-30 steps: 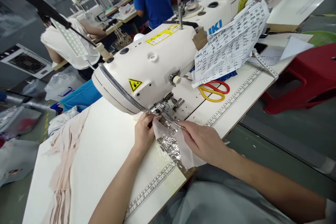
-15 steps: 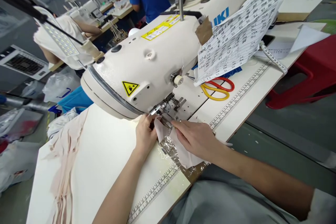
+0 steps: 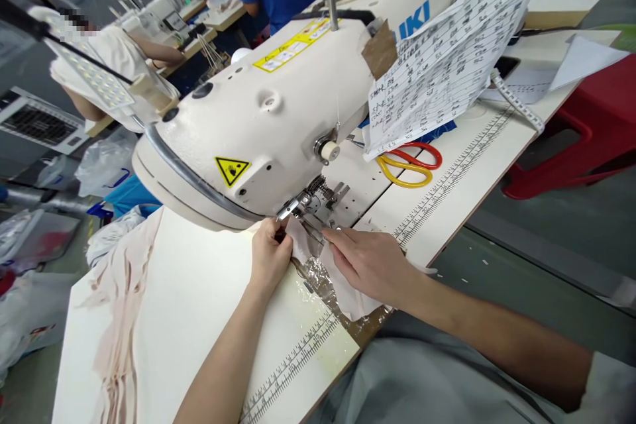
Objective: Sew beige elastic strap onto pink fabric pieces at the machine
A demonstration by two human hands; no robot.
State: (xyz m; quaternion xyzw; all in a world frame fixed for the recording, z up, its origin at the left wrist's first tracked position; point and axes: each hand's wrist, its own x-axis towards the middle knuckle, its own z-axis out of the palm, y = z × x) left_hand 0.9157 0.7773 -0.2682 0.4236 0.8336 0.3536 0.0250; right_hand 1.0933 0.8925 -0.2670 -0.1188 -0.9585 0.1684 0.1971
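A piece of pale pink fabric (image 3: 348, 291) lies under the front of the white sewing machine (image 3: 233, 112), partly over a shiny clear plastic sheet (image 3: 320, 275). My left hand (image 3: 271, 252) is closed at the left of the presser foot (image 3: 308, 205), pinching the fabric's edge close to the needle area. My right hand (image 3: 370, 262) rests on the fabric to the right of the foot, its fingers pressed together on the cloth and the fingertips pointing at the foot. The needle itself is too small to make out.
Scissors with red and yellow handles (image 3: 410, 164) lie behind my right hand. A handwritten sheet (image 3: 442, 59) leans on the machine. Pink fabric strips (image 3: 122, 318) hang along the table's left side. A red stool (image 3: 561, 139) stands at right. Two other people sit or stand beyond.
The view has shifted slightly, so the machine appears a little further left. My left hand has moved slightly left relative to the foot; my right hand stays on the fabric.
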